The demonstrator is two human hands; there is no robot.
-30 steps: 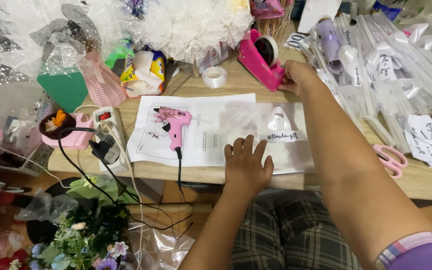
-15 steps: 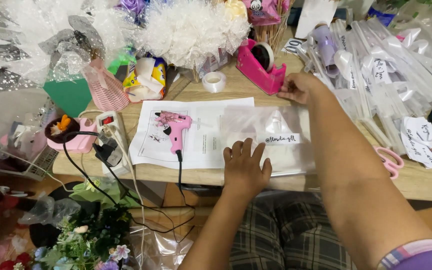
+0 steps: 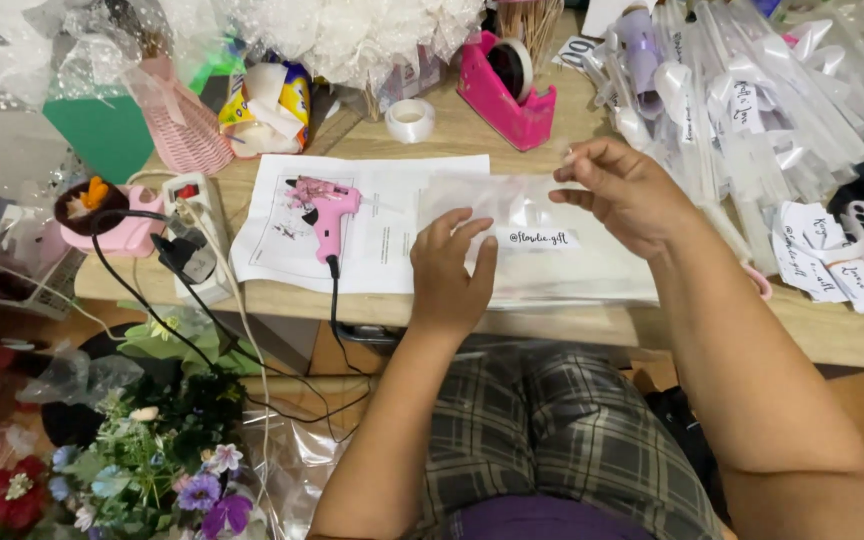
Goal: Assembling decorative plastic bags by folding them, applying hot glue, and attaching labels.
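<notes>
Wooden and crowded, the table (image 3: 552, 130) carried craft supplies from edge to edge, with white tulle heaped along its far side. On a printed white sheet (image 3: 372, 225) lay a pink glue gun (image 3: 324, 212), its black cord dropping over the near edge beside a white power strip (image 3: 192, 225). Behind stood a pink tape dispenser (image 3: 507, 95) and a small roll of clear tape (image 3: 410, 120). Clear wrapped stems and ribbons (image 3: 752, 110) piled up at the right, and artificial flowers (image 3: 142, 470) sat on the floor below.

A clear cellophane bag (image 3: 542, 235) with a white label lay flat on the table near the front edge. The left hand (image 3: 452, 275) rested palm-down on it, fingers spread. The right hand (image 3: 627, 190) hovered over the bag's far corner, thumb and forefinger pressed together on a small strip of clear tape (image 3: 570, 157).
</notes>
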